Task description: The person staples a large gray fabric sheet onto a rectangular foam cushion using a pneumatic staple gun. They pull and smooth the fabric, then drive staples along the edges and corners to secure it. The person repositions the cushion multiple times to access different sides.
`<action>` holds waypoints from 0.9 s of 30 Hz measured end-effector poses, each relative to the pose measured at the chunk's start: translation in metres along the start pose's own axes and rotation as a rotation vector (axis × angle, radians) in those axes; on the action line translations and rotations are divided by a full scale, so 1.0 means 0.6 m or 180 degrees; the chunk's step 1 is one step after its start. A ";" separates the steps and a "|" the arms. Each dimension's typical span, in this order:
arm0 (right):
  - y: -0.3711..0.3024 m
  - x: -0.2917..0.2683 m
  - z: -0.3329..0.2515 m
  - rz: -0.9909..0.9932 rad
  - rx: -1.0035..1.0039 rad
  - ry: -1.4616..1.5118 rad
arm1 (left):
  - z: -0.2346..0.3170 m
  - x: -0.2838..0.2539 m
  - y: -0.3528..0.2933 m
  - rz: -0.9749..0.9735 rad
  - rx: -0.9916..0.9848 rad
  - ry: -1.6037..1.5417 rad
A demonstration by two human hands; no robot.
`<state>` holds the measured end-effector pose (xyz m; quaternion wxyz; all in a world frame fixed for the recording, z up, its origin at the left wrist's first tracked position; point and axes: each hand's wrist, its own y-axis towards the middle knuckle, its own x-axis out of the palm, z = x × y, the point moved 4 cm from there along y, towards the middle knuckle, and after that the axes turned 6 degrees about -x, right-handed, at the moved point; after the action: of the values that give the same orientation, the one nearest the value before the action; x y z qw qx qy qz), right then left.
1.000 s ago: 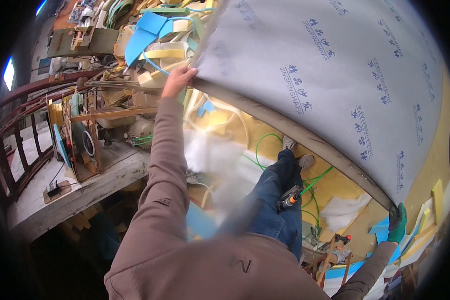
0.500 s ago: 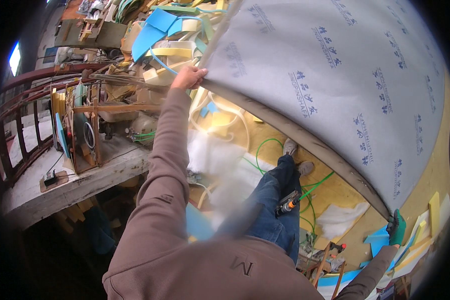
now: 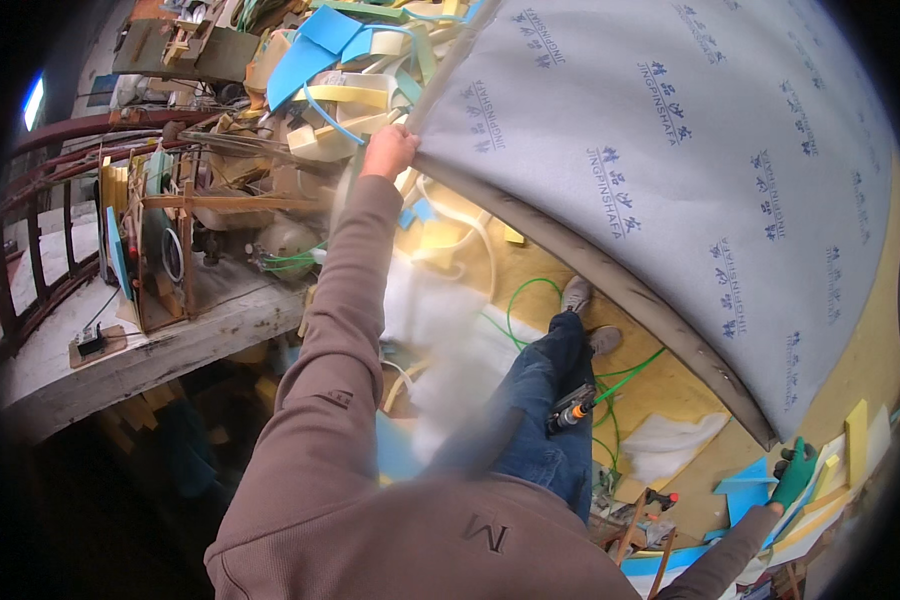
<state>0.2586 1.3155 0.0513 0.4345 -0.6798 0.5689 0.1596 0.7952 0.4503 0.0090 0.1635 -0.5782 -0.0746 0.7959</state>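
Note:
A large upholstered piece, its underside covered in grey printed cloth point(image 3: 690, 200) with a brown fabric edge, tilts up in front of me. My bare left hand point(image 3: 390, 152) is closed on its near left corner. Beyond its right corner, my right hand point(image 3: 794, 473) in a green glove is apart from the piece, fingers partly spread and holding nothing visible. A staple gun point(image 3: 573, 410) with an orange part hangs against my jeans, joined to a green air hose point(image 3: 630, 373).
Blue and yellow foam scraps point(image 3: 345, 95) pile up at the far left. A cluttered white ledge point(image 3: 160, 350) with a dark red railing point(image 3: 45, 260) stands at left. White wadding point(image 3: 670, 445) lies on the floor; foam sheets point(image 3: 840, 475) lie near my right hand.
My right hand has let go of the right corner and moved slightly down. My left hand keeps its hold, with the view shifted a little.

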 end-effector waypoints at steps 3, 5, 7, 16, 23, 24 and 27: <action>-0.133 0.043 -0.115 0.0642 -0.0975 0.0309 | 0.010 0.004 -0.019 0.0464 0.0166 0.0375; -0.245 0.166 -0.146 -0.0352 -0.1573 0.0634 | 0.018 0.013 -0.029 0.0674 0.0258 0.0538; -0.376 0.335 -0.135 -0.2327 -0.1272 0.1752 | 0.019 0.023 -0.040 0.0734 0.0160 0.0511; -0.592 0.753 0.112 -0.3762 -0.3241 -0.1846 | 0.038 0.044 -0.088 0.1731 0.0596 0.0695; -0.582 0.709 0.239 -0.4276 -0.4015 -0.3021 | 0.039 0.075 -0.182 0.2295 0.1322 0.1290; -0.578 0.706 0.241 -0.4322 -0.4029 -0.3071 | 0.034 0.077 -0.186 0.2132 0.1217 0.1396; -0.551 0.699 0.212 -0.4124 -0.3972 -0.2908 | 0.022 0.080 -0.199 0.1842 0.1146 0.1545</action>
<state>0.7219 1.1393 -0.1848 0.1805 -0.8376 -0.3162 0.4072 0.7903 0.5797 0.0069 0.0445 -0.7082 0.2719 0.6500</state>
